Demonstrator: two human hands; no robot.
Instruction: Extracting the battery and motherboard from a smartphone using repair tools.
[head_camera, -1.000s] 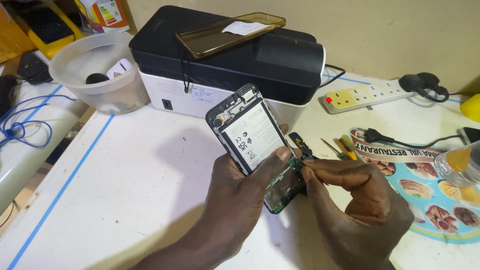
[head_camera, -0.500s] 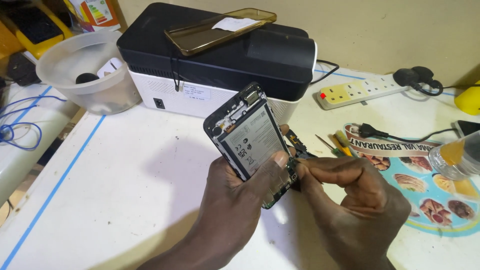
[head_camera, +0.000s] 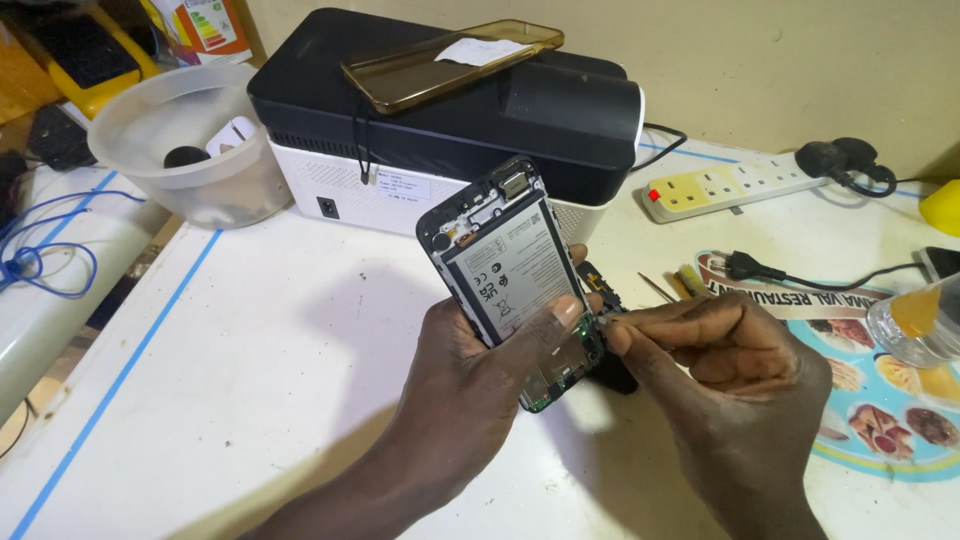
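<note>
Opened phone, back cover off, battery showing, tilted, held above white tabletop at frame centre. Left hand wrapped round lower half, thumb on battery. Right hand at 3 o'clock, fingers pinched narrow at phone's lower edge; pinched item too small to tell. Printer at 12 o'clock, plastic bowl at 10, power strip at 2.

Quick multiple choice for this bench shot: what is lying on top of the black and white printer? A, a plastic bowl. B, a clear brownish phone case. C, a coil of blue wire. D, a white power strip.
B: the clear brownish phone case lies flat on the printer, while the power strip, plastic bowl and blue wire are all off it, on the surfaces around it.
</note>
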